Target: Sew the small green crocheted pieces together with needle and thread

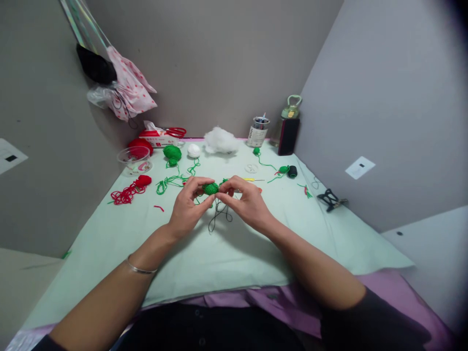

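Note:
A small green crocheted piece (pixel 210 189) is held above the middle of the table. My left hand (pixel 188 205) grips it from the left between thumb and fingers. At its right end, the thumb and fingertips of my right hand (pixel 245 201) are pinched together; what exactly they grip is too small to tell. Dark thread (pixel 220 214) hangs in loops below my fingertips. Just behind my right hand lies a thin yellow-handled tool (pixel 249 180). Loose green yarn (pixel 168 184) lies beside my left hand.
Red yarn (pixel 126 194) and a clear plastic tub (pixel 135 163) stand left. Along the back are a green yarn ball (pixel 172 153), white stuffing (pixel 221 141), a pen can (pixel 258 132) and a phone (pixel 288 137). A black clip (pixel 331 200) lies right.

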Demonstrator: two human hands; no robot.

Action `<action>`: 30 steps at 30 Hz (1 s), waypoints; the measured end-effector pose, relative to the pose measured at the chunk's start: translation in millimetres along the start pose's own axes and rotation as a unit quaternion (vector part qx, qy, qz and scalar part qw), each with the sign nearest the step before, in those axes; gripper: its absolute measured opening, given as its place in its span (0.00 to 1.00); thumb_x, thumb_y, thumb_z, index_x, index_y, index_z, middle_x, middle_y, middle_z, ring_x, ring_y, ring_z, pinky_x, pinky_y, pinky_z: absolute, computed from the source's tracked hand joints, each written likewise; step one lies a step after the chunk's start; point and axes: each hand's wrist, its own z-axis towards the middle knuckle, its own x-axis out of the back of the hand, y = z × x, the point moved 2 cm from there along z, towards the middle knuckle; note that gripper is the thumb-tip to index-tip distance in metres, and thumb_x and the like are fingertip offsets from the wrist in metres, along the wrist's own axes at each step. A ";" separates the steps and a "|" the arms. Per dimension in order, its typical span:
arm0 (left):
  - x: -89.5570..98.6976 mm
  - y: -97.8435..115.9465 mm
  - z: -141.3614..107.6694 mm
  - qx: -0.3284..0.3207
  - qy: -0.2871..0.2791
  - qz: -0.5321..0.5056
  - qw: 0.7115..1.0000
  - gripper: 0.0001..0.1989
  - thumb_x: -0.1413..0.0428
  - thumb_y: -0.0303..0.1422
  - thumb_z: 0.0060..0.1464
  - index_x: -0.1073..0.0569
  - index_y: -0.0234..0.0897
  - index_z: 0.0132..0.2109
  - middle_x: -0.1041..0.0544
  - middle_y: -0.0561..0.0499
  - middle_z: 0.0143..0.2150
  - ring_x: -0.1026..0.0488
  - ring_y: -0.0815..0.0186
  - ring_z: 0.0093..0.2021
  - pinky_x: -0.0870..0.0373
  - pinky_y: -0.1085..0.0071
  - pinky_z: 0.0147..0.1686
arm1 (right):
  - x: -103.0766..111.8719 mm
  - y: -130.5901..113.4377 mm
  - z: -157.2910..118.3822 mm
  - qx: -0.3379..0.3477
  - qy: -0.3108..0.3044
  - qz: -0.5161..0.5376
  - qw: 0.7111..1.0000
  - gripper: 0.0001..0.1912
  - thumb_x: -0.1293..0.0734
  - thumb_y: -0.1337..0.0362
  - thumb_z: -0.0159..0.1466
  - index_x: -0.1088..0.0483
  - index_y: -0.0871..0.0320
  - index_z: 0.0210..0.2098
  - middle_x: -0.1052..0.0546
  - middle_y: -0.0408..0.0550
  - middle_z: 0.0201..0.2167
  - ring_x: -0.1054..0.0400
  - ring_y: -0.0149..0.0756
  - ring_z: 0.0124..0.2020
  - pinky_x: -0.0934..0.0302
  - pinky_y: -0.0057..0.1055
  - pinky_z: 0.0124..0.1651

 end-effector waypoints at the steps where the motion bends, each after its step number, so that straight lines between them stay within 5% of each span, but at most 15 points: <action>1: 0.5 -0.4 0.1 -0.010 0.001 0.017 1.000 0.13 0.39 0.32 0.59 0.26 0.41 0.51 0.27 0.48 0.47 0.27 0.63 0.46 0.29 0.64 0.48 | 0.0 0.6 0.7 -0.011 -0.004 0.012 1.000 0.04 0.29 0.65 0.62 0.27 0.57 0.30 0.26 0.43 0.30 0.33 0.30 0.31 0.39 0.31 0.38; 8: 2.6 2.4 1.2 -0.077 -0.010 0.104 0.992 0.13 0.40 0.28 0.59 0.26 0.42 0.51 0.27 0.48 0.47 0.29 0.62 0.49 0.30 0.65 0.47 | 7.8 0.4 7.6 -0.176 -0.069 0.222 0.957 0.08 0.30 0.60 0.58 0.30 0.59 0.30 0.25 0.41 0.23 0.39 0.25 0.20 0.43 0.26 0.25; 13: 3.3 4.6 2.6 -0.081 -0.023 0.127 0.988 0.13 0.42 0.28 0.60 0.26 0.42 0.52 0.27 0.47 0.47 0.28 0.61 0.49 0.29 0.64 0.47 | 14.2 1.5 9.7 -0.189 -0.052 0.237 0.952 0.11 0.27 0.58 0.57 0.28 0.59 0.29 0.32 0.37 0.15 0.42 0.25 0.18 0.48 0.23 0.20; 20: 4.2 5.0 3.1 -0.068 -0.006 0.124 0.990 0.13 0.41 0.29 0.59 0.25 0.42 0.51 0.27 0.47 0.47 0.28 0.61 0.47 0.28 0.64 0.46 | 9.8 -2.2 4.8 -0.165 -0.129 0.253 0.945 0.13 0.25 0.56 0.59 0.27 0.60 0.32 0.29 0.38 0.17 0.37 0.25 0.19 0.42 0.23 0.22; 27: 5.5 -1.4 2.8 0.022 0.008 0.030 0.999 0.14 0.39 0.32 0.59 0.26 0.41 0.52 0.27 0.48 0.48 0.26 0.63 0.47 0.28 0.64 0.51 | 16.5 -7.9 -2.2 -0.182 -0.377 0.241 0.876 0.13 0.31 0.55 0.67 0.36 0.57 0.39 0.18 0.44 0.29 0.30 0.26 0.17 0.38 0.24 0.25; 30: 5.4 -2.6 3.4 0.058 0.008 -0.039 0.998 0.15 0.38 0.34 0.59 0.26 0.41 0.52 0.25 0.48 0.48 0.25 0.63 0.48 0.27 0.63 0.52 | 20.5 -7.5 -0.9 -0.164 -0.408 0.198 0.876 0.13 0.35 0.53 0.70 0.34 0.57 0.42 0.18 0.46 0.33 0.29 0.27 0.20 0.36 0.26 0.27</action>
